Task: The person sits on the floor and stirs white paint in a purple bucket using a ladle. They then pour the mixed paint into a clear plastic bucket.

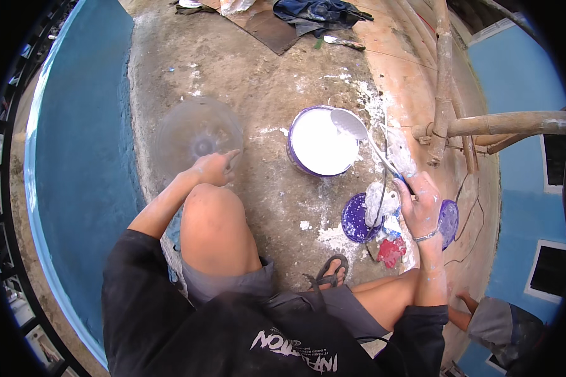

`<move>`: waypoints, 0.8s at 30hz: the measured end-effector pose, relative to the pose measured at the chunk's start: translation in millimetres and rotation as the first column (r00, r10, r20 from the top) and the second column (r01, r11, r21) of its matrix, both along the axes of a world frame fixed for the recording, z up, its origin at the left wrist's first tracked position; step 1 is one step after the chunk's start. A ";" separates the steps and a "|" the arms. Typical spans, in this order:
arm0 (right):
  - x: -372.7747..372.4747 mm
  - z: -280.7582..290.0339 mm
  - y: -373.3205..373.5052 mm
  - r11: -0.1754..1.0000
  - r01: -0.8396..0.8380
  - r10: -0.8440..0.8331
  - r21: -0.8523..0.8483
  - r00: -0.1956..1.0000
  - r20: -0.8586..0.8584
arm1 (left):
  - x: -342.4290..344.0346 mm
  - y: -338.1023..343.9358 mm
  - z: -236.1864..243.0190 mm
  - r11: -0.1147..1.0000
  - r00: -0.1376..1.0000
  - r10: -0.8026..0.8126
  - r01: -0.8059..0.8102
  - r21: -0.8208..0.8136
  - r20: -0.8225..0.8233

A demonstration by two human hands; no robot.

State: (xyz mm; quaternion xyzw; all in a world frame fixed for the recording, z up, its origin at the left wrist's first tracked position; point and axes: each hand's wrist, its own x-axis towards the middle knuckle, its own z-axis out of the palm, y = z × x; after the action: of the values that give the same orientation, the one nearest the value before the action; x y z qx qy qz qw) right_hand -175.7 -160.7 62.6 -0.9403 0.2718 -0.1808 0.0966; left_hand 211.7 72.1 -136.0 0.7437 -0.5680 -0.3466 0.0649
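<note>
My right hand (423, 200) is closed round the handle of a pale, long-handled ladle (352, 124). The ladle's rounded head is over the right rim of a purple-edged bucket (325, 143) filled with white paint or paste. On the left, my left hand (216, 167) hangs past my raised knee with the index finger stretched out. I see nothing held in it. Just beyond that hand is a round, see-through grey disc (198, 119) with a darker centre. Its kind is unclear, and whether the fingers touch it I cannot tell.
Purple lids (354, 220) and a red crumpled scrap (392, 252) lie near my right arm. Bamboo poles (443, 75) stand at right; a blue wall (85, 138) runs along the left. Dark cloth (321, 12) and a brush-like tool (344, 43) lie far off. Another person (500, 323) is lower right.
</note>
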 end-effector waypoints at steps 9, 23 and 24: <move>24.4 22.7 0.5 0.985 -0.118 0.084 -0.128 0.967 -0.242 | -16.4 -72.1 10.1 0.949 0.987 0.106 -0.064 -0.309 0.121; -32.2 -93.0 -18.6 0.984 0.065 -0.082 0.163 0.992 0.099 | -16.8 -88.9 57.6 0.957 0.956 -0.265 0.244 0.159 0.123; -37.4 -103.4 -22.4 0.976 0.057 -0.087 0.212 0.987 0.135 | -21.2 -84.7 65.6 0.963 0.964 -0.227 0.203 0.175 0.134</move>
State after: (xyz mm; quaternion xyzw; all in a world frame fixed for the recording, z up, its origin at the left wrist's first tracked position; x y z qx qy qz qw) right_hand -213.1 -183.2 -40.9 -0.8992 0.3154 -0.2218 0.2070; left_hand 190.5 -12.6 -70.4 0.7047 -0.6192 -0.3377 -0.0769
